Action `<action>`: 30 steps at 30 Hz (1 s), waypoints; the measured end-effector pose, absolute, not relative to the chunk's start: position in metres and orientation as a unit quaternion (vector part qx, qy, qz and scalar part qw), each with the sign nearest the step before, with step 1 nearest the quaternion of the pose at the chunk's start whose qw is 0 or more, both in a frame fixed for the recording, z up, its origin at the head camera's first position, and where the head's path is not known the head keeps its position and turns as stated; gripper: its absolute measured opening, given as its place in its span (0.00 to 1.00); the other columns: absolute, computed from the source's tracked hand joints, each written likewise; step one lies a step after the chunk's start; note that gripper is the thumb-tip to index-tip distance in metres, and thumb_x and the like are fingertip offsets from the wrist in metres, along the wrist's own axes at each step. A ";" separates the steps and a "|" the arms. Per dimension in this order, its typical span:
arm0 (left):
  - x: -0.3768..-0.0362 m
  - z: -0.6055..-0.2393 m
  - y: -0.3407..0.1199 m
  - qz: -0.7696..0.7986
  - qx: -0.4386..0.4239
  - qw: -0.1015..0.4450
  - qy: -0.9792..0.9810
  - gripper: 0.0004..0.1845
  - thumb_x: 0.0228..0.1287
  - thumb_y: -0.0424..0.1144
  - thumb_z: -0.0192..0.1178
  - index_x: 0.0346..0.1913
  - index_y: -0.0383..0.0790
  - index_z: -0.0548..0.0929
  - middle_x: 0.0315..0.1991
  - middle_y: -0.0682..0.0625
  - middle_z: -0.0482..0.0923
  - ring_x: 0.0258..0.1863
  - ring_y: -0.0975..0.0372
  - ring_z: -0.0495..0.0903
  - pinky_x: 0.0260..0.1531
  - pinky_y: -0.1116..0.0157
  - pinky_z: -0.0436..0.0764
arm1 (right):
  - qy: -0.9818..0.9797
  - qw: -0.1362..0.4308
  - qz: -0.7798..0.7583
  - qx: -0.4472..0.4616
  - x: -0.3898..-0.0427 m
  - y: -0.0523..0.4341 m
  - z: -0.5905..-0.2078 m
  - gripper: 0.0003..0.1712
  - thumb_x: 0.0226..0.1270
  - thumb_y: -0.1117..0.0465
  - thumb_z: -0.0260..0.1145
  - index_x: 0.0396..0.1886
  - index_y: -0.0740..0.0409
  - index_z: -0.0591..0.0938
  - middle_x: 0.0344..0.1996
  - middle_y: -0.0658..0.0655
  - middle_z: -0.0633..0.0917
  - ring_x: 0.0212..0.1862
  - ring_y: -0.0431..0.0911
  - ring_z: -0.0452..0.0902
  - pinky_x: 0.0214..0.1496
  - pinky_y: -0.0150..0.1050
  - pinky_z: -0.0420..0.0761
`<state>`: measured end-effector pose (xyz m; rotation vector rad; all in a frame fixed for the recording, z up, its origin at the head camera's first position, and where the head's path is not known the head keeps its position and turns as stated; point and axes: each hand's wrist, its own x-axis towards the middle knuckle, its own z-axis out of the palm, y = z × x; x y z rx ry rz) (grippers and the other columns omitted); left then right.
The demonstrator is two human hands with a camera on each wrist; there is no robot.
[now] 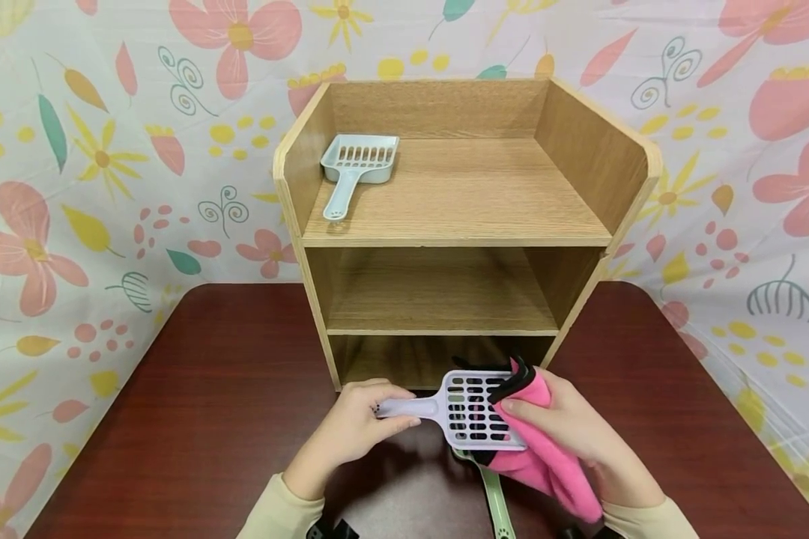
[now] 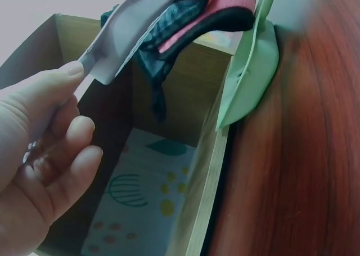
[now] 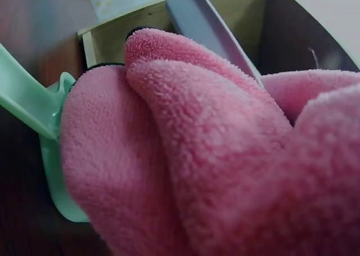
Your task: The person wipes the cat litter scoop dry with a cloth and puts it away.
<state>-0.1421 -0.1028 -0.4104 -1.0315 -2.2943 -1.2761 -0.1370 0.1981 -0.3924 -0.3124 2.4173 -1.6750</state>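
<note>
My left hand grips the handle of a lavender litter scoop, whose slotted head points to the right. Around the far side of that head my right hand holds a pink cloth with black edging, thumb on top. In the left wrist view the cloth's dark side lies against the scoop, and one corner dangles. Below them a green litter scoop rests on the table, partly hidden by the cloth; its green pan stands close to the shelf's edge.
A wooden shelf unit stands at the back of the dark red table. On its top board, at the left, sits a light blue litter scoop in a matching tray. Flower-patterned fabric hangs behind and at both sides.
</note>
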 end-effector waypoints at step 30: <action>-0.139 -0.415 -0.092 -0.435 -0.376 0.215 -0.789 0.11 0.42 0.35 0.75 0.32 0.37 0.87 0.26 0.50 0.85 0.24 0.70 0.79 0.28 0.80 0.76 | 0.885 -0.023 -0.464 -0.031 -0.136 0.189 -0.389 0.15 0.58 0.53 0.70 0.39 0.56 0.79 0.25 0.52 0.85 0.28 0.38 0.79 0.34 0.31 0.77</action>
